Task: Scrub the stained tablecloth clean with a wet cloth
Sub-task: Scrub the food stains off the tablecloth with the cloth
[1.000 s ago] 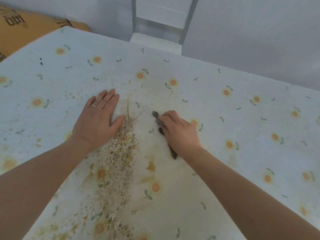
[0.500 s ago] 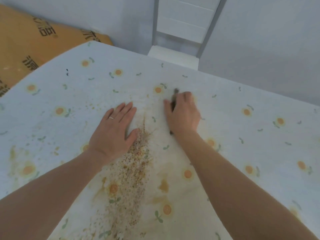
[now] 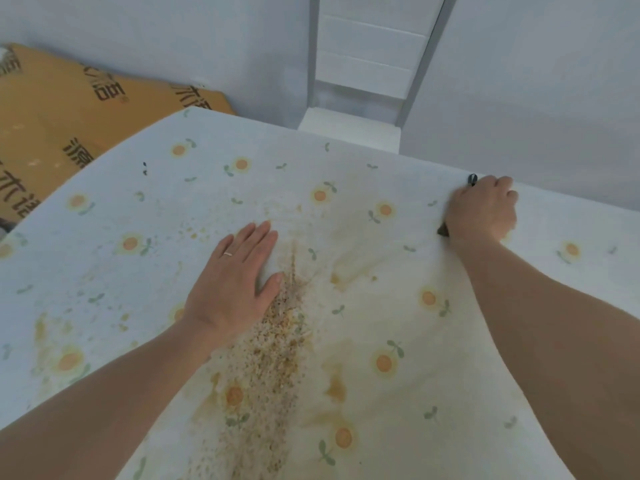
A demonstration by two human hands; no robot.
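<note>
White tablecloth [image 3: 346,161] with orange sunflowers, yellow-brown stains [image 3: 273,344], dark cloth [image 3: 472,179]

Flower-print tablecloth [image 3: 138,271] spread flat; gritty brown crumb streak [image 3: 277,358] down middle, yellow stains [image 3: 337,389] either side.

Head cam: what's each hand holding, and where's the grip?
Right hand grips the dark cloth around its middle; only both ends poke out. Left hand holds nothing, lying flat on the tablecloth.

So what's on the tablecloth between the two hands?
In the head view, only stained tablecloth: a yellowish smear, printed flowers, and gritty crumbs beside the left hand. The right hand grips a dark cloth.
</note>
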